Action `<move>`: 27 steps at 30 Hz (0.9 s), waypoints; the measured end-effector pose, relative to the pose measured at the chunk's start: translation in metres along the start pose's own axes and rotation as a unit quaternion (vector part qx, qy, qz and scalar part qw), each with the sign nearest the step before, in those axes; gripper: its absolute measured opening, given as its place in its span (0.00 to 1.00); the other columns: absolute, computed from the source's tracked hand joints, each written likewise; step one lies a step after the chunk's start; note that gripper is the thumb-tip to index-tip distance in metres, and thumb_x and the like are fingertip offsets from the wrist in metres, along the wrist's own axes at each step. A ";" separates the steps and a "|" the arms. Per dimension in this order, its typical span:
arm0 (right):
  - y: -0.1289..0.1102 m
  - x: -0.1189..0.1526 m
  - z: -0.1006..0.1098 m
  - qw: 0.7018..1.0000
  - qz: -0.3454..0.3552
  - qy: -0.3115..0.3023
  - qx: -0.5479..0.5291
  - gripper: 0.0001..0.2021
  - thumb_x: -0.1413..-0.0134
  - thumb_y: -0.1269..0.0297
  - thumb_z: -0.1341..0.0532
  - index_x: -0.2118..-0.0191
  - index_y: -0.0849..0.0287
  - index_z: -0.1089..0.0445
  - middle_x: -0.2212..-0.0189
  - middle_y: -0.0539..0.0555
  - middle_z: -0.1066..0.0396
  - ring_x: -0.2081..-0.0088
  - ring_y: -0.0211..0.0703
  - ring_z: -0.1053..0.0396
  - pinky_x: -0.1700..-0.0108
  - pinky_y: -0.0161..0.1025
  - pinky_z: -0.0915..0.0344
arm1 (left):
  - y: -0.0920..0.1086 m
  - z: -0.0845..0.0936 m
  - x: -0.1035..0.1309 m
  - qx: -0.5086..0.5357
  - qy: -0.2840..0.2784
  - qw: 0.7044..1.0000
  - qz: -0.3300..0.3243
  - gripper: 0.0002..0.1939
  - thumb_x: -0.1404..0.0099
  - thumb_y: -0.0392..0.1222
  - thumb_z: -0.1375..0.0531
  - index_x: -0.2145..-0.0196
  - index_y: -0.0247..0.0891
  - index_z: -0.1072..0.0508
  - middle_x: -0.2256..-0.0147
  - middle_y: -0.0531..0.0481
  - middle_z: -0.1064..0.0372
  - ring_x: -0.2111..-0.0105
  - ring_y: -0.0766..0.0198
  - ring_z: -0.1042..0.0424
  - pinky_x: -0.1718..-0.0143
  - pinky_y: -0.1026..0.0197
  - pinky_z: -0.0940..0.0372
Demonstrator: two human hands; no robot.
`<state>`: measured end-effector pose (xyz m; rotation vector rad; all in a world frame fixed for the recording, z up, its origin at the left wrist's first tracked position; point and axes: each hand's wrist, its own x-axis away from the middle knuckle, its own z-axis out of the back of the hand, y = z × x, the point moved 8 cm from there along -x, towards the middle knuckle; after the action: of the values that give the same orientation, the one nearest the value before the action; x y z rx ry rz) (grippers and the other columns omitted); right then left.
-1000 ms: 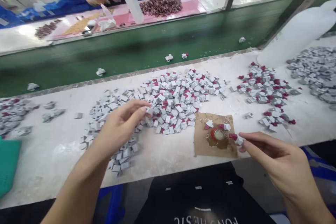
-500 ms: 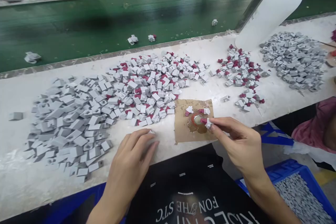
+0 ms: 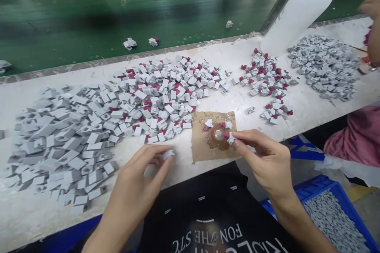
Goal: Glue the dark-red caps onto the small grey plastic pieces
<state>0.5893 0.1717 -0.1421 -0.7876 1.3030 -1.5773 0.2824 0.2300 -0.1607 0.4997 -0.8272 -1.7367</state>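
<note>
Between the thumb and fingers of my left hand is a small grey plastic piece, held just above the white tabletop. My right hand pinches a small part with a white-grey body and a dark red end. That red end points left, over a small round cap of clear liquid on a piece of brown cardboard. Liquid has spread around the cap. Two more red-and-grey parts lie on the cardboard's upper half.
A large heap of grey pieces, mixed with red-and-grey ones, spreads at left. Smaller heaps lie at right, beside a white squeeze bottle. Behind runs a green conveyor belt carrying several parts. Another person's hand shows at right.
The view has shifted slightly, and things appear further left. My left fingers now show the grey piece more plainly. At right another person's hand has come into view.
</note>
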 end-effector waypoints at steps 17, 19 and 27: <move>-0.005 -0.023 -0.033 0.964 -0.110 -0.063 -0.233 0.06 0.33 0.56 0.21 0.52 0.44 0.08 0.51 0.51 0.09 0.51 0.52 0.09 0.46 0.51 0.10 | 0.085 -0.048 -0.066 0.422 -0.069 0.904 0.004 0.07 0.23 0.45 0.27 0.50 0.46 0.13 0.49 0.46 0.12 0.50 0.53 0.11 0.46 0.54 0.14; -0.008 -0.024 -0.032 0.969 -0.101 -0.066 -0.218 0.05 0.31 0.60 0.22 0.52 0.43 0.08 0.51 0.51 0.09 0.51 0.51 0.09 0.46 0.48 0.10 | 0.084 -0.047 -0.067 0.417 -0.064 0.907 0.000 0.06 0.23 0.44 0.27 0.50 0.46 0.13 0.49 0.46 0.12 0.50 0.53 0.12 0.45 0.54 0.15; -0.025 -0.032 -0.041 0.982 -0.061 -0.096 -0.149 0.07 0.32 0.67 0.23 0.53 0.46 0.08 0.59 0.51 0.10 0.60 0.45 0.12 0.57 0.39 0.13 | 0.084 -0.036 -0.064 0.364 -0.035 0.929 -0.057 0.06 0.22 0.39 0.29 0.50 0.48 0.13 0.50 0.49 0.15 0.50 0.57 0.14 0.46 0.57 0.17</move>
<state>0.5589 0.2175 -0.1255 -1.1949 1.3866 -1.3762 0.3823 0.2668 -0.1270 0.9935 -1.5288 -1.5144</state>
